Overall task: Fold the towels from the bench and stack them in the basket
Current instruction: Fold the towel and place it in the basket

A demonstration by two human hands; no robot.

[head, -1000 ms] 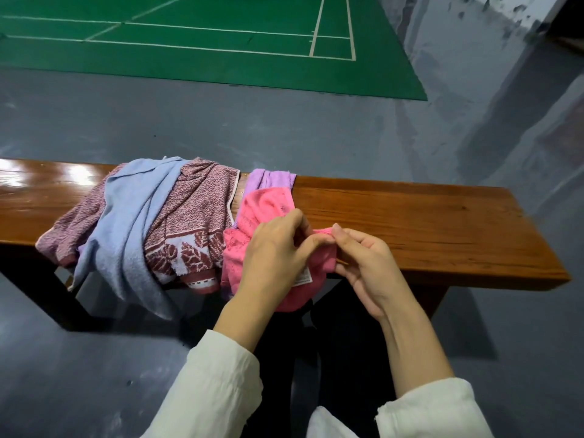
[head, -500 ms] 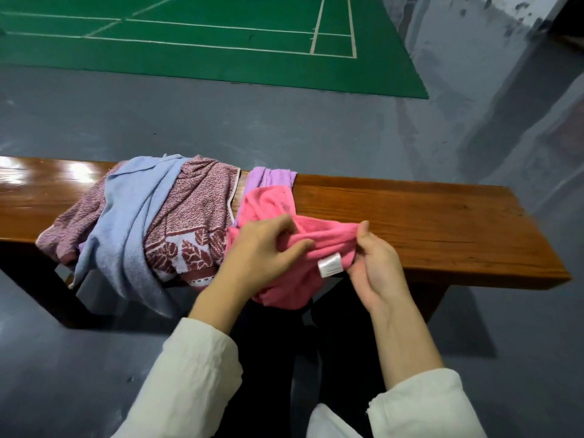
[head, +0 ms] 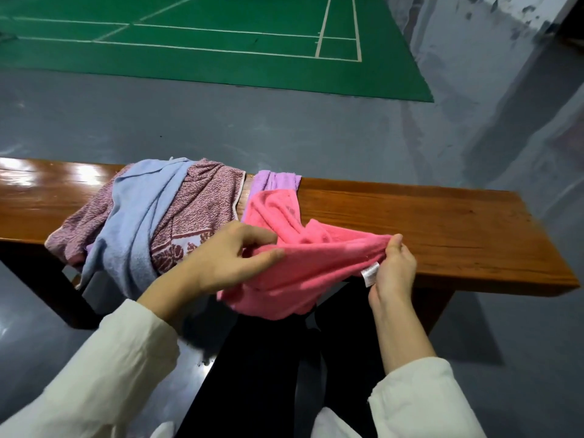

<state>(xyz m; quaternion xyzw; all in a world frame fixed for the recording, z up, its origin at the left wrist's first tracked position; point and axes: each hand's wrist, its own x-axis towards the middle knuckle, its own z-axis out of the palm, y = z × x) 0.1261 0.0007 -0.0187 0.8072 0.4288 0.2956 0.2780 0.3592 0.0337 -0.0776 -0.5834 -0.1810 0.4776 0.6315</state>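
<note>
A pink towel (head: 311, 263) hangs over the front edge of the wooden bench (head: 442, 229), its upper part still lying on the seat. My left hand (head: 227, 260) pinches its edge between thumb and fingers. My right hand (head: 395, 268) grips the opposite corner, beside a small white label. The cloth is stretched between both hands. A purple towel (head: 278, 180) lies under the pink one at the bench's far edge. To the left are a light blue towel (head: 139, 222) draped over a maroon patterned towel (head: 202, 210). No basket is in view.
The bench stands on a grey floor (head: 284, 128), with a green court mat (head: 205, 36) beyond it. A grey wall (head: 521, 74) rises at the right. My dark trouser legs (head: 284, 358) are just in front of the bench.
My hands have moved apart, the right one going right, and the pink towel has been pulled out wider between them. More of it has come off the bench.
</note>
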